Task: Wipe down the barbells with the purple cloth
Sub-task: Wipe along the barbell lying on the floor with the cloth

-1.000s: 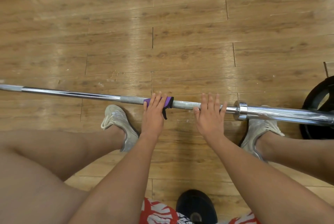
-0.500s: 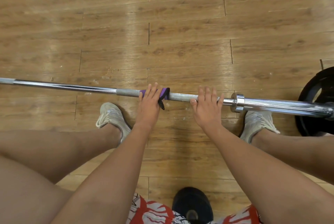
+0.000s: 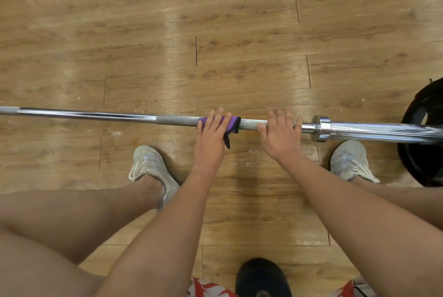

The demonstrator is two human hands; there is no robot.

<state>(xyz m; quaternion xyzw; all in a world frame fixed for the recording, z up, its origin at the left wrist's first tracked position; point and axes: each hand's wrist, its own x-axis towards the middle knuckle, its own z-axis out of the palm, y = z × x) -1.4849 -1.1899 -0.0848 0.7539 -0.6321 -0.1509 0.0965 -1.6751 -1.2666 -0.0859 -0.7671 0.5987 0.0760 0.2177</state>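
Cloth (image 3: pixel 233 124) under left hand (image 3: pixel 211 139), on barbell (image 3: pixel 177 121)

The floor (image 3: pixel 215 20) is glossy brown wood-look plank with dark seams and a few pale scuffs (image 3: pixel 116 133). A chrome barbell (image 3: pixel 84 115) runs across it from side to side; whether the shaft touches the planks cannot be told. Its right end meets a black weight plate (image 3: pixel 424 152). Two grey shoes stand on the planks, the left (image 3: pixel 149 164) and the right (image 3: pixel 348 161). A dark round object (image 3: pixel 261 275) sits nearest the person.
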